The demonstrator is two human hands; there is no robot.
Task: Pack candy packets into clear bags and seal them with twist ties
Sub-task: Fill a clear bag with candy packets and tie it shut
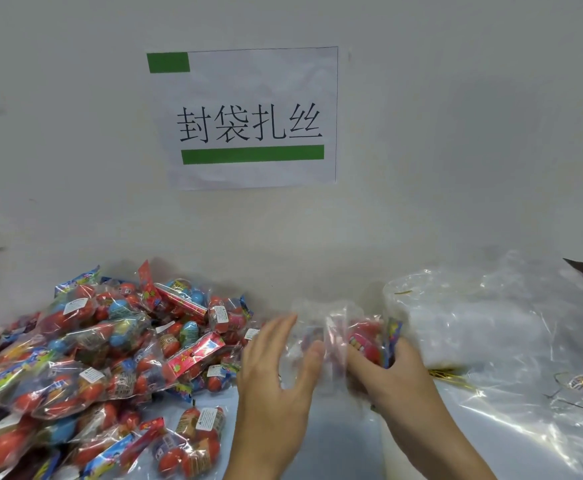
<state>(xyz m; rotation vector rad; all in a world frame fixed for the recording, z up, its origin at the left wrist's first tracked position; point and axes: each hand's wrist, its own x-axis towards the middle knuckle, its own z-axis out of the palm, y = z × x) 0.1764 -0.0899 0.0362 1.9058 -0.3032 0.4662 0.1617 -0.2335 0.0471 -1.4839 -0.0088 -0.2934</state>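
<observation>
Head camera looks forward and down at a pale desk point(335, 445) pushed against a whitish wall, with both bare hands meeting over its middle. Left hand point(276, 368) is spread, fingers straight and slightly apart, its palm laid against the left side of a crinkled clear plastic bag point(321, 327). Right hand point(383, 372) curls its fingers around a red candy packet with a blue and yellow edge point(369, 341) at the right side of that bag; motion blur smears this area, so whether the packet is already inside the bag or only against its mouth cannot be told, and the bag's outline is hard to trace.

Along the desk's left edge, reaching back to the wall, lies a heap of cellophane packets holding red and blue egg-shaped candies point(92, 362); the frame cuts it off at the left and bottom. Toward the right edge sits a loose stack of clear plastic bags point(473, 327), its far side lost in glare. Thin gold twist ties point(449, 374) lie just beside the right hand, partly under the plastic, and more show near the right edge. A dark triangular shape pokes in at the right border, too cropped to identify. On the wall above hangs a white paper sign with green bars and black characters point(252, 117).
</observation>
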